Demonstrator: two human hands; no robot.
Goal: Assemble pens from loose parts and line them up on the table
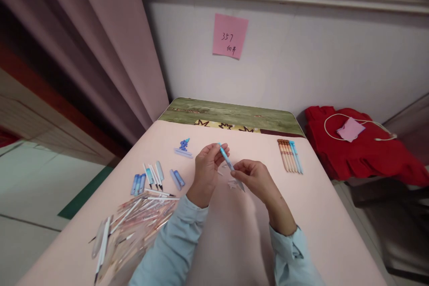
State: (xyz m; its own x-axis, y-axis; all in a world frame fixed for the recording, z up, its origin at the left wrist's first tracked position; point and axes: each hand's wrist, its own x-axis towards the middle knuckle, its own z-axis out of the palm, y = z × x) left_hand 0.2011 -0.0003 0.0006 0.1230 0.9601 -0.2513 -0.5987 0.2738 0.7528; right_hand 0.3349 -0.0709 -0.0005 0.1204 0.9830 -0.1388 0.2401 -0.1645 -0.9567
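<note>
A light-blue pen (226,157) slants between my two hands above the middle of the table. My left hand (208,165) pinches its upper end with thumb and fingers. The lower part of the barrel is gripped by my right hand (251,175), and a pale tip sticks out below those fingers. Under the hands lie small white scraps (232,184), partly covered. Left of my left hand are two blue pen pieces (177,178) and a small blue figure (183,145) beside clear bluish pieces (182,152).
Several brown-topped and blue pens (290,156) lie in a row at right. White refills (154,176), blue barrel pieces (137,184) and a pile of clear and pinkish parts (144,214) spread over the left side. A red cloth (362,156) with a cable stands beside the table.
</note>
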